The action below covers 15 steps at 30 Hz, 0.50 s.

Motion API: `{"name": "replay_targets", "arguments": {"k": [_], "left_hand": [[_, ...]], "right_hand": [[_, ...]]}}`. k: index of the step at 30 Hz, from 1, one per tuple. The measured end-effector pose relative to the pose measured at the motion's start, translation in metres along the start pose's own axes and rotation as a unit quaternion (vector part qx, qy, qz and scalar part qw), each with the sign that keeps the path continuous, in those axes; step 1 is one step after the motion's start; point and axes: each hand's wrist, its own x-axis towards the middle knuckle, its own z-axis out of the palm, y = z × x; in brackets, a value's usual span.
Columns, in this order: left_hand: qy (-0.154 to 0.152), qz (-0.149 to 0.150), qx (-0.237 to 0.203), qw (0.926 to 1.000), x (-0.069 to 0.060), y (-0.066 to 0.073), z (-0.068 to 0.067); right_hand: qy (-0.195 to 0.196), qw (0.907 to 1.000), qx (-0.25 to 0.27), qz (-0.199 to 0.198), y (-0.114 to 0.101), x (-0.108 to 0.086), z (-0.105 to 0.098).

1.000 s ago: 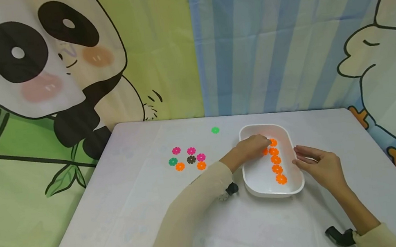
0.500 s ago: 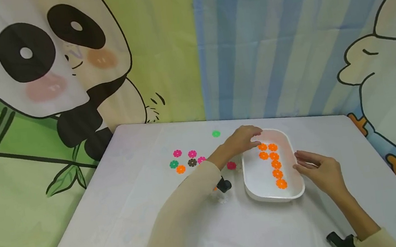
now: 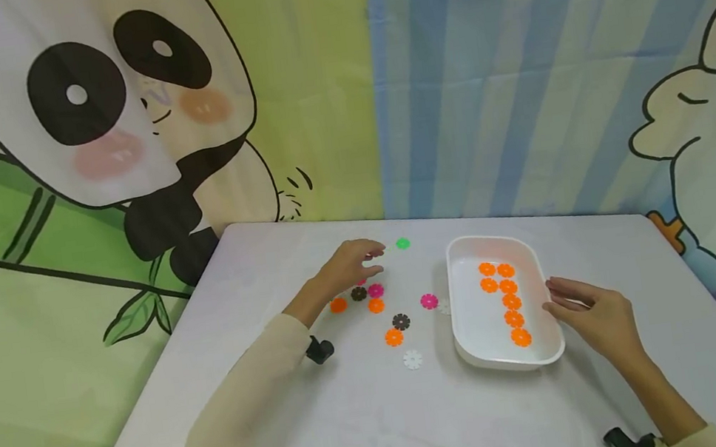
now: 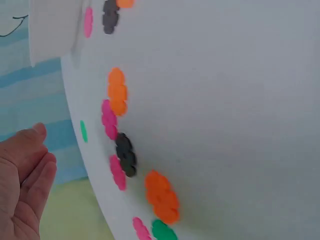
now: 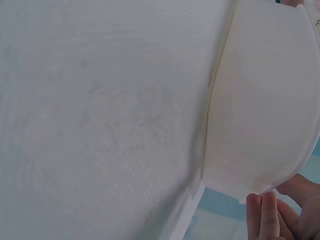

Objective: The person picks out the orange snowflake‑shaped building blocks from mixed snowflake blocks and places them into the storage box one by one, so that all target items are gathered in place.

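Right of centre in the frame, I see seven orange, flower-shaped discs (image 3: pixel 511 301) inside a white, round-cornered, plastic-looking tray (image 3: pixel 475 336). The right hand (image 3: pixel 600 313) rests nearly straight fingers against its right rim, perhaps to steady it. Mid-frame, the left hand (image 3: pixel 345 266) hovers, thumb and fingers parted, nothing visible between them, over loose multicoloured flower-shaped discs (image 3: pixel 393 337), probably spread flat for easy picking.
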Motion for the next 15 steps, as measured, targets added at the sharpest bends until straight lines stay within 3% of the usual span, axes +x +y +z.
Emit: {"name": "replay_targets", "arguments": {"k": [4, 11, 15], "left_hand": [[-0.024, -0.034, 0.007, 0.9991, -0.029, -0.010, 0.001], [-0.050, -0.018, 0.044, 0.9976, -0.070, -0.021, -0.002], [-0.061, -0.040, 0.030, 0.9969, -0.085, -0.030, -0.006]], "right_hand": [[0.003, 1.0000, 0.005, -0.005, 0.001, -0.001, -0.003], [0.004, 1.0000, 0.006, 0.001, -0.002, -0.001, -0.003], [0.001, 0.9999, 0.010, 0.007, -0.002, -0.001, -0.003]]}}
